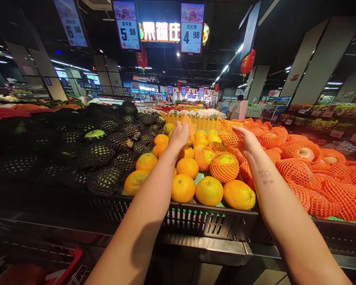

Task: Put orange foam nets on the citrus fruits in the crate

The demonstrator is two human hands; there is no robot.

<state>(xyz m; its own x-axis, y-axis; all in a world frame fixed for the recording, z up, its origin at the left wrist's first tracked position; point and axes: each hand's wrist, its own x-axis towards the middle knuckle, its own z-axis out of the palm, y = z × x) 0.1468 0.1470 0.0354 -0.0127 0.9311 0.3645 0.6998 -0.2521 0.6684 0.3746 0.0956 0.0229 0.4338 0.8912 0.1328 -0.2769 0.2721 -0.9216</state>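
Note:
My left hand (179,135) is over the back of the orange display, fingers closed around a pale orange foam net (189,124); whether fruit is inside is unclear. To the right, my right hand (247,139) has its thumb along the top of a piece of fruit in an orange foam net (230,133), its fingers partly hidden behind the palm. Between and below my arms lie several bare oranges (209,190) in a black slotted crate (201,221). Two oranges in foam nets (224,167) rest among them.
Fruit in black foam nets (101,156) is heaped on the left. Apples in orange nets (302,154) fill the right side. A low yellow fence (206,124) stands behind the oranges. Price screens (192,27) hang overhead. A red-rimmed basket or cart (72,263) is at lower left. A person (235,107) stands farther back.

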